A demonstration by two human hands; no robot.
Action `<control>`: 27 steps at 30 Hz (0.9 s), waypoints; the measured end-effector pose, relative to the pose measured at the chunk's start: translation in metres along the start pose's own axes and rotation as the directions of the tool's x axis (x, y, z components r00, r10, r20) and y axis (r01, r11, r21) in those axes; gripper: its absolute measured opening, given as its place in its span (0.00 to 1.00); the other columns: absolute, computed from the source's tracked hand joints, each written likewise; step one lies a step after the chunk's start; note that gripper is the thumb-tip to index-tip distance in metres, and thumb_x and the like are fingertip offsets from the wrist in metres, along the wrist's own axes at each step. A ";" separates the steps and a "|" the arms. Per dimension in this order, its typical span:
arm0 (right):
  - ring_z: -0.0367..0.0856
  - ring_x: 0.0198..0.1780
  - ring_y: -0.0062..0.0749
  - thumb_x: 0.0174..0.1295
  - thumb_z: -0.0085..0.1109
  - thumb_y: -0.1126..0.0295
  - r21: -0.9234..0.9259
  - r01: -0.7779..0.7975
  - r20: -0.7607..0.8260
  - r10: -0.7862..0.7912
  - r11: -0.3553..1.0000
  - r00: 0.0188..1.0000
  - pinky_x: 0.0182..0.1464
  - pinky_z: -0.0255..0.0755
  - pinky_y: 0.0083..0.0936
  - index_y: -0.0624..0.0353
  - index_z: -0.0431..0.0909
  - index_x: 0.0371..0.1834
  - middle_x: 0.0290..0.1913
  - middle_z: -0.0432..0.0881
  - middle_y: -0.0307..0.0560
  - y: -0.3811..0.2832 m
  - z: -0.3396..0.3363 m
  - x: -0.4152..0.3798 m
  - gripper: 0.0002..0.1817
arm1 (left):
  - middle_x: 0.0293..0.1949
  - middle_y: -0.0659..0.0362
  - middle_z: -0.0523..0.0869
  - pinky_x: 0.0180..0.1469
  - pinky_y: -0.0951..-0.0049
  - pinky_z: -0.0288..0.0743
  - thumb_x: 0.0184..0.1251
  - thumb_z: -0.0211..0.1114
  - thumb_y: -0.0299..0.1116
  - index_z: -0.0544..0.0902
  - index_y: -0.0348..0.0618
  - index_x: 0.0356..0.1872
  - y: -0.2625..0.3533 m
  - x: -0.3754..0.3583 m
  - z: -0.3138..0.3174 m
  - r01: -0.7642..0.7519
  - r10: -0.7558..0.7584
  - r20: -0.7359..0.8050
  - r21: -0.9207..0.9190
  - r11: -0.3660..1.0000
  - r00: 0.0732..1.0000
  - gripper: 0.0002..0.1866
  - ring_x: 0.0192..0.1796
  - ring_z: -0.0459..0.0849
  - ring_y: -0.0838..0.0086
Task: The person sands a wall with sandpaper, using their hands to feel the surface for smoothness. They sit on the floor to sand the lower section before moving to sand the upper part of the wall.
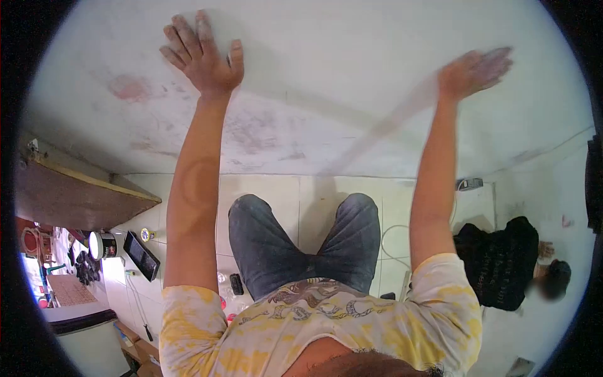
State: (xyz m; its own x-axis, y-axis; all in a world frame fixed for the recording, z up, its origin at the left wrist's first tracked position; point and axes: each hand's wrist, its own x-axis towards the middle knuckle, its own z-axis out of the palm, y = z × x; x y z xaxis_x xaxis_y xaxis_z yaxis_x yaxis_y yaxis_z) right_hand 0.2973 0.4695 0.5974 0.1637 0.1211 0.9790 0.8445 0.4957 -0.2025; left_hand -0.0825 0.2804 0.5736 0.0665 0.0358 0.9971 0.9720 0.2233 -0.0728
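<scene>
My left hand (204, 60) lies flat against the white wall (326, 75), fingers spread, with grey dust on the fingertips. Further right, my right hand (472, 72) is also at the wall, its fingers stretched out and close together, whitish with dust. Nothing shows in either hand; whatever might be under the right palm is hidden. Between and below my hands the wall carries dark smudges (254, 129), and a reddish patch (130, 88) sits below and left of my left hand.
A wooden board (88, 195) juts out at the left. On the tiled floor (276, 185) stand a white bucket (102, 245), a black tray (141, 256) and a small tape roll (147, 234). A person in black (499, 264) is at the right, near a cable (384, 242).
</scene>
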 end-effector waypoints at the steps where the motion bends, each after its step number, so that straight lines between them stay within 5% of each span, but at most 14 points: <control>1: 0.36 0.81 0.58 0.74 0.35 0.58 0.036 -0.007 0.065 0.005 0.999 0.998 0.76 0.27 0.57 0.68 0.47 0.77 0.80 0.43 0.61 -0.004 -0.001 -0.032 0.34 | 0.75 0.39 0.55 0.73 0.36 0.33 0.71 0.44 0.60 0.61 0.42 0.75 0.000 -0.001 0.000 -0.003 0.003 0.004 0.004 1.000 1.000 0.39 0.78 0.48 0.43; 4: 0.32 0.81 0.59 0.73 0.37 0.58 0.144 0.040 0.202 -0.069 0.989 0.977 0.76 0.23 0.59 0.68 0.49 0.77 0.80 0.41 0.63 -0.011 -0.010 -0.165 0.34 | 0.75 0.39 0.55 0.73 0.35 0.33 0.71 0.45 0.60 0.60 0.43 0.75 0.002 -0.002 0.000 0.003 -0.003 0.011 0.000 1.000 1.000 0.40 0.78 0.48 0.42; 7: 0.35 0.81 0.57 0.73 0.37 0.57 0.133 0.008 0.199 -0.034 0.991 0.979 0.76 0.24 0.57 0.69 0.49 0.77 0.80 0.47 0.60 -0.007 -0.012 -0.177 0.35 | 0.76 0.40 0.55 0.73 0.35 0.32 0.70 0.45 0.61 0.60 0.43 0.75 -0.001 -0.002 0.003 -0.004 0.004 -0.006 -0.021 1.000 1.000 0.40 0.78 0.48 0.43; 11: 0.35 0.81 0.56 0.73 0.36 0.53 0.209 -0.153 0.092 0.136 0.966 0.986 0.76 0.24 0.56 0.68 0.49 0.77 0.79 0.48 0.59 -0.027 -0.015 -0.025 0.37 | 0.76 0.41 0.54 0.73 0.35 0.32 0.70 0.45 0.62 0.60 0.44 0.75 0.000 -0.004 0.002 0.027 -0.027 0.010 -0.015 1.000 1.000 0.41 0.79 0.46 0.43; 14: 0.36 0.81 0.56 0.73 0.34 0.50 0.264 -0.113 0.040 0.106 0.958 0.994 0.76 0.23 0.56 0.66 0.49 0.78 0.79 0.48 0.59 -0.039 -0.018 -0.006 0.38 | 0.77 0.41 0.53 0.73 0.34 0.32 0.69 0.45 0.63 0.59 0.44 0.76 0.003 -0.002 0.002 0.007 -0.008 -0.012 -0.039 0.999 1.000 0.42 0.79 0.45 0.43; 19: 0.36 0.81 0.57 0.73 0.36 0.50 0.152 -0.069 0.263 0.027 0.986 0.964 0.74 0.23 0.63 0.65 0.48 0.78 0.79 0.47 0.63 -0.016 -0.013 -0.178 0.38 | 0.78 0.40 0.47 0.73 0.34 0.28 0.71 0.45 0.60 0.54 0.41 0.77 0.007 -0.024 -0.003 0.146 -0.145 0.067 -0.008 0.989 0.987 0.42 0.79 0.42 0.42; 21: 0.33 0.81 0.56 0.73 0.39 0.51 0.245 -0.083 0.470 -0.044 0.966 0.882 0.72 0.19 0.65 0.66 0.47 0.78 0.79 0.46 0.66 -0.029 -0.048 -0.235 0.38 | 0.78 0.38 0.43 0.73 0.34 0.28 0.69 0.51 0.57 0.51 0.41 0.78 0.012 -0.055 -0.011 0.234 -0.240 0.214 0.056 0.971 0.947 0.44 0.79 0.39 0.41; 23: 0.45 0.80 0.53 0.73 0.44 0.59 0.158 -0.253 0.743 0.054 0.954 0.667 0.76 0.30 0.58 0.67 0.51 0.77 0.76 0.54 0.68 -0.078 -0.107 -0.240 0.34 | 0.76 0.36 0.48 0.73 0.33 0.34 0.67 0.55 0.55 0.52 0.42 0.77 0.025 -0.083 -0.026 0.308 -0.324 0.312 0.101 0.946 0.893 0.43 0.79 0.42 0.42; 25: 0.55 0.77 0.50 0.71 0.48 0.64 0.516 -0.614 0.822 -0.145 0.597 0.550 0.77 0.41 0.46 0.65 0.62 0.73 0.72 0.66 0.63 -0.097 -0.133 -0.262 0.29 | 0.76 0.36 0.47 0.75 0.38 0.36 0.68 0.57 0.52 0.51 0.41 0.77 0.052 -0.102 -0.064 0.420 -0.371 0.475 0.003 0.907 0.798 0.43 0.78 0.42 0.41; 26: 0.62 0.73 0.46 0.70 0.52 0.64 0.496 -0.729 0.863 -0.178 0.472 0.472 0.74 0.48 0.39 0.65 0.67 0.69 0.68 0.71 0.60 -0.112 -0.144 -0.266 0.27 | 0.77 0.37 0.46 0.77 0.47 0.40 0.70 0.57 0.50 0.49 0.38 0.77 0.058 -0.117 -0.082 0.440 -0.341 0.540 -0.062 0.896 0.769 0.43 0.78 0.43 0.42; 27: 0.70 0.68 0.43 0.68 0.55 0.65 0.445 -0.827 0.894 -0.222 0.343 0.389 0.72 0.56 0.33 0.66 0.71 0.66 0.64 0.76 0.57 -0.124 -0.156 -0.270 0.25 | 0.77 0.38 0.48 0.77 0.53 0.43 0.72 0.56 0.51 0.51 0.36 0.76 0.072 -0.150 -0.093 0.623 -0.411 0.615 -0.172 0.763 0.673 0.42 0.78 0.47 0.44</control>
State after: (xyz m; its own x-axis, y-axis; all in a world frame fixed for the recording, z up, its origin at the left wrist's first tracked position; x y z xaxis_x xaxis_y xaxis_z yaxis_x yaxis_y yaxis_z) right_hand 0.2279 0.2407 0.3616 -0.5794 0.7063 0.4068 -0.0724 0.4526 -0.8888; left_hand -0.0020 0.2005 0.4204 -0.4932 0.5315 0.6887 0.8218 0.0250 0.5692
